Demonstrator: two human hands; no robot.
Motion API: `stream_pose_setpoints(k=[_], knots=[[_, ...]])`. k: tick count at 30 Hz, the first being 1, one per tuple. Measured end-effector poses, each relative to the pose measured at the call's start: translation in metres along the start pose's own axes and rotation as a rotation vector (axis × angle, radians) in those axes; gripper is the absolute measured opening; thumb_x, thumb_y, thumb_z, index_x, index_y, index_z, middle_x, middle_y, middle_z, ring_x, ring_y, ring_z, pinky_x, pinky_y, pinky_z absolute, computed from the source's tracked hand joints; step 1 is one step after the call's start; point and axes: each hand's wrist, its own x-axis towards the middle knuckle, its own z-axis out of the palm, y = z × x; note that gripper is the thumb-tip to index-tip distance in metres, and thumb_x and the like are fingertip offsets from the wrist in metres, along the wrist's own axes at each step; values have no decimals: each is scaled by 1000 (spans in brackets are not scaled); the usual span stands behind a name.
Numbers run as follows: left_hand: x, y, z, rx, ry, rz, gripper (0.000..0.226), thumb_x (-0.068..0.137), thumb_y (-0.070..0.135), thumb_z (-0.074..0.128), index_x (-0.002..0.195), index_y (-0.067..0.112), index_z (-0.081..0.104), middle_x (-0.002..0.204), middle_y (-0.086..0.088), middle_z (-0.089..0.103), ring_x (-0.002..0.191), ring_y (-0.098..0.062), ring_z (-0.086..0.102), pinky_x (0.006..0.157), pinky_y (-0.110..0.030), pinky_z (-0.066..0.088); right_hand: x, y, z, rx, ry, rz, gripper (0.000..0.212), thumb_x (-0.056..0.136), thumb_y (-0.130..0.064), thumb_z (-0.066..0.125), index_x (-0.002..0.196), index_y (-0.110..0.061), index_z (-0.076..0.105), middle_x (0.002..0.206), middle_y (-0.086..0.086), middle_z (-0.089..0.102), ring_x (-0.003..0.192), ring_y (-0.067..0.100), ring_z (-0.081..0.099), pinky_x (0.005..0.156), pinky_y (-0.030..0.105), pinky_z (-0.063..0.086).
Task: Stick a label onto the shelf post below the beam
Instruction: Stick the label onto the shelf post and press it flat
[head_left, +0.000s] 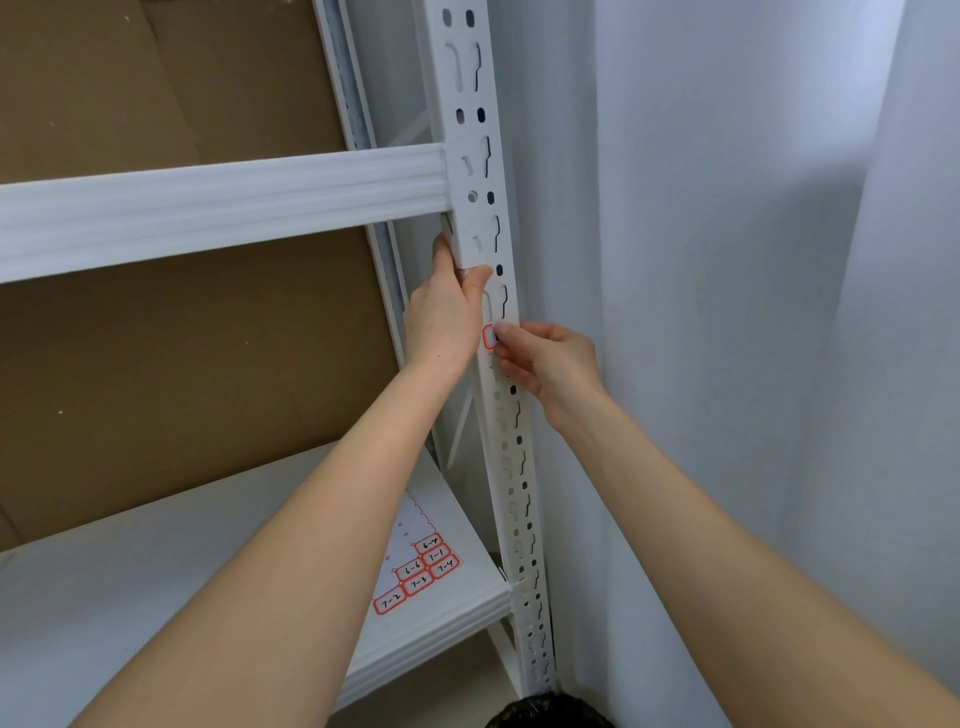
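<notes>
Label (489, 336), likely light, limp and adhesive, so best held by one edge, lies against the post (480, 208) below the beam (223, 202), edge-pinched by the right hand (545, 364); the left hand (447, 317) grips the post.

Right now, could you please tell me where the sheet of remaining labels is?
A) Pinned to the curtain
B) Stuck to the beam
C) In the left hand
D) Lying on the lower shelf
D: the label sheet lies flat on the lower shelf, while the left hand grips the post and the right hand holds a red-edged label against it.
</notes>
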Motion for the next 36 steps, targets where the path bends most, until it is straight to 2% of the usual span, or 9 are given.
stream_pose_setpoints(k=[8,13,18,22,25,29,33,36], knots=[[0,0,0,2,1,3,47,100,34,39,144,19,31,132,-5,57,115,-28,56,89,-35,44,-1,0,-5,-22,-34,-47,7,84,1,67,88,-4,64,79,9,71,65,12,67,67,22,58],[0,-1,0,7,6,3,46,100,34,39,143,18,33,130,-6,58,113,-28,57,85,-31,43,-2,2,-5,-29,-47,-60,8,85,3,63,89,-5,65,80,10,71,67,13,67,69,23,58],[-1,0,0,5,2,10,45,100,33,40,142,19,34,131,-5,58,114,-28,57,87,-33,44,-1,2,-7,-39,-51,-52,16,86,3,63,101,-1,65,89,11,71,68,12,68,69,22,57],[-1,1,0,9,3,8,45,100,33,40,142,19,34,131,-5,58,115,-28,56,86,-32,42,-4,4,-5,30,-41,-35,9,89,0,61,95,-5,65,88,10,71,73,13,68,72,23,58],[-1,1,-1,1,-3,11,45,100,33,40,143,18,33,133,-5,56,116,-27,56,90,-34,44,-3,3,-6,92,30,-31,10,87,0,63,96,1,63,85,14,70,71,15,67,71,23,59],[0,-1,0,-4,-4,9,45,100,34,40,142,17,35,131,-4,57,115,-27,57,87,-32,44,-1,3,-9,-33,87,-74,8,83,-4,69,80,-2,62,73,11,66,62,14,64,61,20,56],[-1,-1,0,-7,-3,16,44,100,33,40,141,18,35,131,-4,58,114,-27,57,84,-29,42,0,8,-10,-120,104,-118,6,81,-7,71,79,-3,67,74,10,70,66,17,68,69,25,58],[-1,0,-1,-22,-6,22,46,101,33,40,143,18,32,134,-4,56,116,-27,56,89,-34,45,1,8,-7,-254,147,-184,5,78,-12,72,75,-9,70,71,6,72,66,16,71,70,27,58]])
